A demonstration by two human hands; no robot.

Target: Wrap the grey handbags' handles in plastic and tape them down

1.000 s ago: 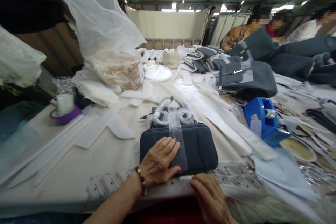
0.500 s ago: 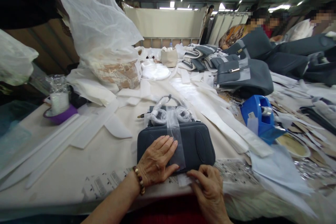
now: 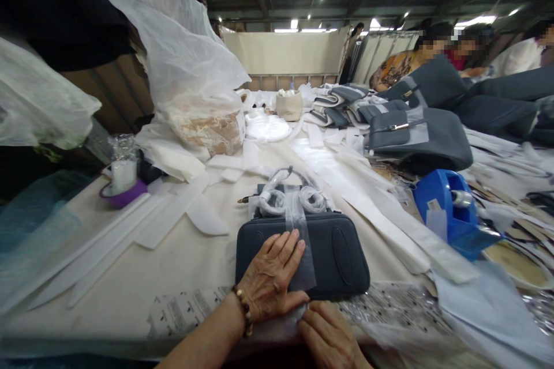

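The left hand (image 3: 270, 279) stays flat on the grey bag (image 3: 341, 253) near the surface's (image 3: 182, 265) front edge, grip spread over the clear strip (image 3: 305, 265). The right hand (image 3: 329, 337) has sunk lower; I cannot tell its grip.

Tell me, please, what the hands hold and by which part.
The left hand presses flat on the clear strip across the grey bag, gripping nothing; right hand touches the strip's near end, grip unclear.

A dark grey bag (image 3: 329, 251), a blue tape dispenser (image 3: 450, 213), a purple dish (image 3: 124, 195).
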